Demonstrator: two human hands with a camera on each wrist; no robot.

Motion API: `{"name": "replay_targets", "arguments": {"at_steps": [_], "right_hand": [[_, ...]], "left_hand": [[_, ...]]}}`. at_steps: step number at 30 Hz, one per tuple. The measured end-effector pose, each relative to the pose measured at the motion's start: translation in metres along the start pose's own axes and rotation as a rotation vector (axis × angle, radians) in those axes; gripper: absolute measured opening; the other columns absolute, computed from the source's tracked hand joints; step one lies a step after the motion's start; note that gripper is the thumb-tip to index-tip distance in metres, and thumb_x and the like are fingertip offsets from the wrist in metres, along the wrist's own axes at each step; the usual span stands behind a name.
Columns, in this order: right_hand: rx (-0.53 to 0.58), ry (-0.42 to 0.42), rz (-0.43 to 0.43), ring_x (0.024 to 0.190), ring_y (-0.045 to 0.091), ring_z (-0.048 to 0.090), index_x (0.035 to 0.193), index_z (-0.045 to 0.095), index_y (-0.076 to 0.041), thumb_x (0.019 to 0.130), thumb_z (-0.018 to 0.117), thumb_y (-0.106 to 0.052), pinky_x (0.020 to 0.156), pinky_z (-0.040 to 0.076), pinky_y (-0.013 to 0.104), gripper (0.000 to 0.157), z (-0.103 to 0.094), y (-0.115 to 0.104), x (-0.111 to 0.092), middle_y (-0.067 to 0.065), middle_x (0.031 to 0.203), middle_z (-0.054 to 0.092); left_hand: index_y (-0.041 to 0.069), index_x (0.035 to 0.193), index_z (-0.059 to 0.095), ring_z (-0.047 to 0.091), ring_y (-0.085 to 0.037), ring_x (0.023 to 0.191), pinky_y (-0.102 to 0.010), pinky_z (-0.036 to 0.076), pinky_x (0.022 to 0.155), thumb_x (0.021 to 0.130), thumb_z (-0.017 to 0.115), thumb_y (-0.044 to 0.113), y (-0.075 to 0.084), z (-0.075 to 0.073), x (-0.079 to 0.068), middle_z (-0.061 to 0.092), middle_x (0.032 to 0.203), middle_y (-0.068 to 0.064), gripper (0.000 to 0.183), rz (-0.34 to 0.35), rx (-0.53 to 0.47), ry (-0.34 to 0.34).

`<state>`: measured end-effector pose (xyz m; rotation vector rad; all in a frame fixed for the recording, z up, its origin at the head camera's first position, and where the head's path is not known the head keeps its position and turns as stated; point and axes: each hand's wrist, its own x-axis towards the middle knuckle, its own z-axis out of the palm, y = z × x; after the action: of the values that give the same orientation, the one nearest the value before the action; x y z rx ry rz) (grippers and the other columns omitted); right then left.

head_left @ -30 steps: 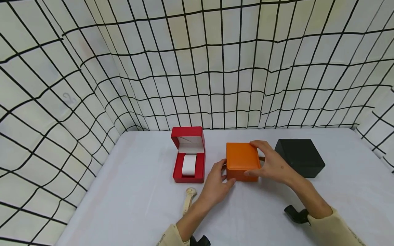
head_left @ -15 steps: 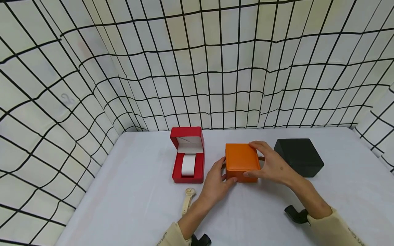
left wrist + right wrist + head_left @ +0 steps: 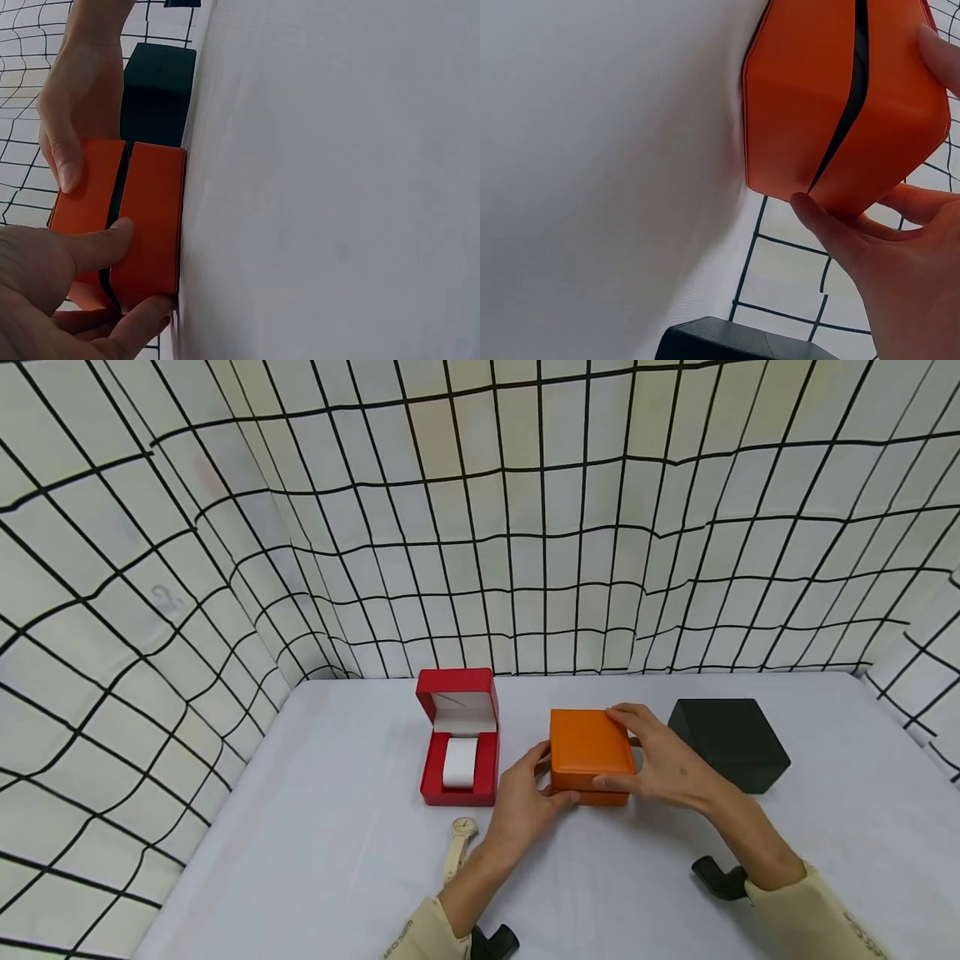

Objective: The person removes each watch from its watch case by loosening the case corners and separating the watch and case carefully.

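The left hand clamps the orange box, the right hand pinches its lid, at the black box's nine o'clock! The lid's ajar, apparently mid-opening; next likely calls for swinging it up, base steady.

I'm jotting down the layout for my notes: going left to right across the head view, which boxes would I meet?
Open red box → slightly open orange box → dark box.
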<state>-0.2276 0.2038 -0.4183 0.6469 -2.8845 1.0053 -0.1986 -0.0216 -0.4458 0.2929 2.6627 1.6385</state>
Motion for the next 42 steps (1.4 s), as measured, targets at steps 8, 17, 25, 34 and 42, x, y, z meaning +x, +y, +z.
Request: {"name": "replay_targets", "arguments": {"at_steps": [8,17,25,34,42], "right_hand": [[-0.016,-0.019,0.035,0.135,0.042,0.053,0.155,0.045,-0.006,0.083,0.079,-0.055,0.11,0.046,0.067,0.094,-0.003,0.001,0.004,0.018,0.158,0.042],[0.021,-0.066,0.063,0.136,0.042,0.054,0.155,0.048,-0.009,0.085,0.075,-0.055,0.11,0.047,0.066,0.089,-0.014,0.001,0.013,0.019,0.16,0.044],[0.018,-0.108,0.081,0.134,0.041,0.056,0.154,0.05,-0.008,0.088,0.071,-0.056,0.111,0.048,0.061,0.084,-0.024,0.0,0.019,0.022,0.158,0.046],[0.074,-0.105,0.102,0.13,0.037,0.057,0.153,0.05,-0.009,0.091,0.069,-0.052,0.11,0.05,0.057,0.078,-0.026,0.003,0.026,0.019,0.153,0.053],[0.13,-0.104,0.156,0.132,0.04,0.055,0.155,0.048,-0.011,0.095,0.062,-0.057,0.111,0.048,0.06,0.077,-0.024,0.002,0.025,0.02,0.156,0.049]], "left_hand": [[0.006,0.148,0.055,0.067,-0.032,0.13,-0.034,0.058,0.099,0.081,0.088,0.005,-0.001,0.0,0.0,0.063,0.148,-0.012,0.075,-0.003,-0.063,0.03],[0.008,0.147,0.057,0.065,-0.032,0.133,-0.036,0.059,0.098,0.083,0.087,0.006,-0.002,0.0,-0.001,0.063,0.147,-0.011,0.071,-0.032,-0.135,0.022],[0.006,0.147,0.057,0.064,-0.033,0.134,-0.037,0.058,0.098,0.082,0.087,0.004,-0.001,-0.001,-0.001,0.062,0.149,-0.013,0.071,-0.044,-0.158,0.007],[0.006,0.145,0.059,0.065,-0.034,0.133,-0.039,0.059,0.097,0.082,0.088,0.007,-0.002,-0.002,0.002,0.064,0.146,-0.012,0.068,-0.051,-0.133,0.011],[0.004,0.143,0.059,0.065,-0.036,0.132,-0.041,0.059,0.096,0.081,0.088,0.006,-0.005,-0.001,0.002,0.064,0.145,-0.015,0.069,-0.049,-0.122,0.009]]}}
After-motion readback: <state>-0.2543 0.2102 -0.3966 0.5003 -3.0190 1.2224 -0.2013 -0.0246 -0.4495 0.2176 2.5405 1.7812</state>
